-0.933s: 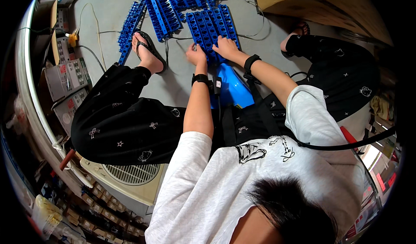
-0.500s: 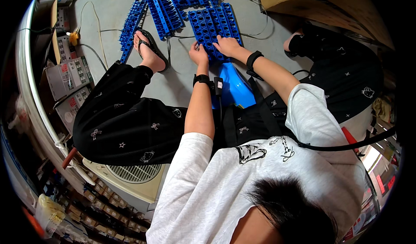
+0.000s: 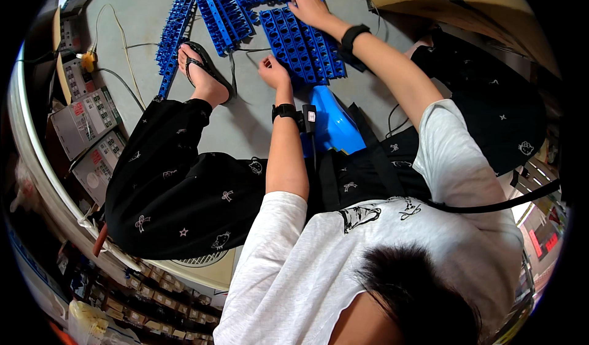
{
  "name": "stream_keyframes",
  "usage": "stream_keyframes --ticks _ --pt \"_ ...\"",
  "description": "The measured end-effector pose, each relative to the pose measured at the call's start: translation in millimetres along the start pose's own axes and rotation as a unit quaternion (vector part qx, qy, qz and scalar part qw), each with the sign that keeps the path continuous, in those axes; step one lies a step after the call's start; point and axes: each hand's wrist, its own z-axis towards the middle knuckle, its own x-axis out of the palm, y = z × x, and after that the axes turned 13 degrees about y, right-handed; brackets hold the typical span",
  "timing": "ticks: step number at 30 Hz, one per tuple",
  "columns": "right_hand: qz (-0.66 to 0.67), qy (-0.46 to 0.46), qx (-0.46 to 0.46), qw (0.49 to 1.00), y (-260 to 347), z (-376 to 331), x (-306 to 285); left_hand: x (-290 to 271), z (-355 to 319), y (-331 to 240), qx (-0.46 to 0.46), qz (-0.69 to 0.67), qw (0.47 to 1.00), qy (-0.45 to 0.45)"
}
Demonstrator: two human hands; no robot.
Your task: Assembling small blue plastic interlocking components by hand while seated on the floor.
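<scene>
Blue slotted tray (image 3: pixel 304 47) flat on the floor (image 3: pixel 141 14), long axis running near-right to far-left. Right hand (image 3: pixel 310 7) resting on its far end, fingers spread. Left hand (image 3: pixel 273 73) loosely curled at its near-left edge, touching; contents of that grip impossible to tell.

I am seeing the blue slotted racks (image 3: pixel 245 1) running out past the upper edge, so their far ends are cut off. The right hand (image 3: pixel 310 7) is covering part of the nearest blue rack (image 3: pixel 304 47), its fingers hidden beneath. The cardboard box (image 3: pixel 454 4) is cropping at the rim. The shelf items (image 3: pixel 153 290) are blurring, too small to identify.
</scene>
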Motion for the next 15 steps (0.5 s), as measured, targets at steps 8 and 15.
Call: stream_keyframes --ticks 8,15 --pt "-0.004 0.031 0.229 0.973 8 78 29 14 12 -8 -0.044 0.028 0.996 -0.071" --pt "-0.048 0.078 0.291 0.952 33 83 35 8 4 -8 -0.051 0.089 0.99 -0.101"
